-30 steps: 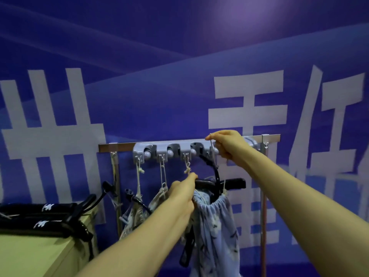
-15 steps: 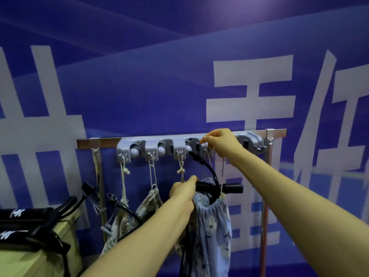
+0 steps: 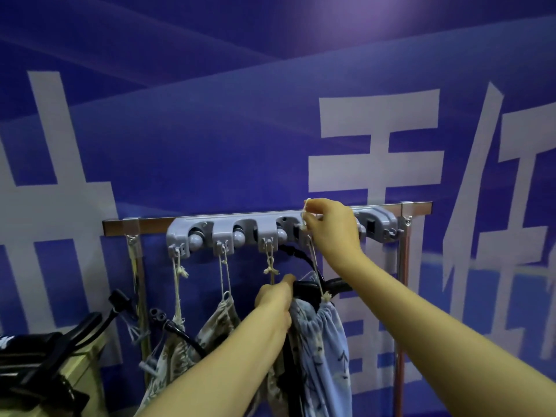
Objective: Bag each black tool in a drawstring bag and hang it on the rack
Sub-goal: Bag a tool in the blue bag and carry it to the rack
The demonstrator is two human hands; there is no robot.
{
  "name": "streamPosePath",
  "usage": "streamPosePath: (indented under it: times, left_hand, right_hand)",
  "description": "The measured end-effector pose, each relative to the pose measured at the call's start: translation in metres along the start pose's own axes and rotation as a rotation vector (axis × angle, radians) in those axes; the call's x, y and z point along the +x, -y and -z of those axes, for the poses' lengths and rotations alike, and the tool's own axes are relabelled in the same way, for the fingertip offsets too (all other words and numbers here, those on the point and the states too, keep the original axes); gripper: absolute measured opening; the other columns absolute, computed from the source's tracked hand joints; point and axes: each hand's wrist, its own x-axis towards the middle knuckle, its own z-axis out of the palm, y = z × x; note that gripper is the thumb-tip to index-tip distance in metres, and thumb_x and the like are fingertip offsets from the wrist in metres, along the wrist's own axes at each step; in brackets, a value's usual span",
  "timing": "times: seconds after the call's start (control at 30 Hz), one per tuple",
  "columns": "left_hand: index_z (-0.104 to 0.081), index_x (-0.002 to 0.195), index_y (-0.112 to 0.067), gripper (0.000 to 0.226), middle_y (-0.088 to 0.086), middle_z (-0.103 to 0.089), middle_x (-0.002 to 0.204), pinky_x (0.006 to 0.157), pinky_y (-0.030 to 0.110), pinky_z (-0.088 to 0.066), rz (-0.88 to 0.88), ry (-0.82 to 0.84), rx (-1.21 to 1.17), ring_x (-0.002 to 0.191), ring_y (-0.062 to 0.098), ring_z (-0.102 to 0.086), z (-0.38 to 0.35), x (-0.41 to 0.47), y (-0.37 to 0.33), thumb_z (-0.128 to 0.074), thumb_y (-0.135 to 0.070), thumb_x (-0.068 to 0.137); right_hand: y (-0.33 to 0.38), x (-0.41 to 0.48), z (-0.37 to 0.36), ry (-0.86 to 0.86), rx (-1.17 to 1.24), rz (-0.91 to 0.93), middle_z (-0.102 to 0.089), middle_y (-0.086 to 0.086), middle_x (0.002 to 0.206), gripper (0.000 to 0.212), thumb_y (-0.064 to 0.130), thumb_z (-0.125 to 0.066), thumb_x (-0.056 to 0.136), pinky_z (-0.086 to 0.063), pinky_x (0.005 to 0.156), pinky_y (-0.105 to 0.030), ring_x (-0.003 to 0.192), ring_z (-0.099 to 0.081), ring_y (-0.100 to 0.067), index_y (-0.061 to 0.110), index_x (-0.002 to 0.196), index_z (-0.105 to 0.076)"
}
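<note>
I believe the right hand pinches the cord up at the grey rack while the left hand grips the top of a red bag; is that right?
Not quite: the head view shows the bag is pale blue, not red. The left hand grips its top, and the right hand pinches the cord at the grey rack.

A blue banner [image 3: 210,145] with large white characters fills the background; a pale table [image 3: 90,377] sits lower left.
</note>
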Motion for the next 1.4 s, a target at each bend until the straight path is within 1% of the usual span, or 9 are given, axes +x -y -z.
streamPosePath:
  times: [0.17, 0.33, 0.5, 0.67, 0.9, 1.03, 1.13, 1.27, 1.4]
  left_hand:
    - [-0.055, 0.102, 0.0, 0.036, 0.022, -0.065, 0.097, 0.082, 0.045, -0.055, 0.015, 0.037, -0.004, 0.091, 0.038, -0.066, 0.002, 0.0, 0.003, -0.063, -0.027, 0.08]
    - [-0.055, 0.117, 0.001, 0.051, 0.023, -0.068, 0.103, 0.082, 0.047, -0.057, 0.047, 0.076, 0.019, 0.09, 0.037, -0.068, 0.001, 0.0, 0.01, -0.067, -0.028, 0.077]
    - [-0.051, 0.122, -0.003, 0.06, 0.022, -0.067, 0.105, 0.082, 0.05, -0.057, 0.061, 0.114, -0.03, 0.087, 0.037, -0.069, -0.008, 0.005, 0.015, -0.069, -0.029, 0.071]
    - [-0.041, 0.135, -0.007, 0.085, 0.024, -0.061, 0.119, 0.091, 0.048, -0.053, 0.067, 0.096, 0.03, 0.103, 0.04, -0.063, -0.019, 0.043, 0.033, -0.068, -0.035, 0.06]
    - [-0.059, 0.117, -0.006, 0.08, 0.021, -0.068, 0.104, 0.08, 0.051, -0.057, 0.15, 0.131, 0.164, 0.09, 0.038, -0.069, -0.022, 0.074, 0.036, -0.071, -0.035, 0.043]
    - [-0.059, 0.088, -0.001, 0.029, 0.014, -0.064, 0.083, 0.079, 0.04, -0.056, 0.223, 0.283, 0.255, 0.077, 0.027, -0.064, -0.007, 0.01, 0.011, -0.063, -0.03, 0.086]
    - [-0.05, 0.073, -0.004, 0.031, 0.009, -0.054, 0.072, 0.066, 0.036, -0.052, 0.254, 0.29, 0.347, 0.064, 0.021, -0.056, -0.008, 0.008, 0.013, -0.055, -0.026, 0.093]
    - [-0.049, 0.071, -0.003, 0.034, 0.011, -0.056, 0.076, 0.088, 0.035, -0.054, 0.255, 0.292, 0.479, 0.068, 0.023, -0.058, -0.006, 0.014, 0.012, -0.058, -0.029, 0.092]
    - [-0.044, 0.063, -0.005, 0.041, 0.008, -0.055, 0.052, 0.057, 0.025, -0.048, 0.208, 0.287, 0.701, 0.057, 0.017, -0.05, -0.002, 0.009, 0.001, -0.049, -0.029, 0.096]
  right_hand:
    - [-0.003, -0.021, -0.003, -0.213, -0.014, 0.097, -0.074, -0.007, 0.085, 0.02, 0.024, -0.059, 0.09, -0.054, 0.072, -0.035, 0.08, -0.068, -0.022, 0.013, 0.103, -0.07]
    - [-0.005, -0.02, -0.006, -0.121, 0.001, 0.102, -0.073, -0.004, 0.087, 0.024, 0.03, -0.056, 0.092, -0.045, 0.067, -0.029, 0.081, -0.066, -0.02, 0.014, 0.102, -0.07]
    - [-0.011, -0.014, 0.001, -0.094, -0.333, -0.014, -0.071, -0.007, 0.087, 0.028, 0.033, -0.049, 0.093, -0.042, 0.064, -0.033, 0.083, -0.062, -0.03, 0.013, 0.092, -0.068]
    - [0.009, -0.003, -0.006, 0.127, -0.62, 0.025, -0.035, -0.003, 0.06, 0.039, 0.012, -0.049, 0.088, -0.014, 0.045, -0.028, 0.07, -0.042, -0.028, 0.014, 0.057, -0.026]
    - [0.0, -0.002, -0.012, 0.15, -0.654, 0.078, -0.034, -0.003, 0.065, 0.041, 0.011, -0.049, 0.088, -0.015, 0.043, -0.028, 0.066, -0.04, -0.028, 0.014, 0.058, -0.022]
    - [-0.009, -0.009, -0.01, 0.163, -0.604, 0.04, -0.047, -0.006, 0.076, 0.01, 0.01, -0.051, 0.087, -0.018, 0.044, -0.029, 0.065, -0.042, -0.029, 0.008, 0.082, -0.042]
    - [-0.02, -0.015, -0.011, 0.191, -0.6, -0.001, -0.064, -0.01, 0.086, 0.016, 0.008, -0.051, 0.089, -0.03, 0.052, -0.031, 0.068, -0.05, -0.031, 0.005, 0.104, -0.047]
    - [-0.028, -0.022, -0.014, 0.207, -0.623, -0.004, -0.059, -0.008, 0.081, 0.018, 0.011, -0.055, 0.089, -0.034, 0.055, -0.032, 0.07, -0.053, -0.029, 0.006, 0.106, -0.05]
    - [-0.022, -0.025, -0.008, 0.158, -0.592, -0.011, -0.057, -0.007, 0.089, 0.017, 0.013, -0.053, 0.088, -0.032, 0.057, -0.032, 0.078, -0.057, -0.031, 0.007, 0.103, -0.049]
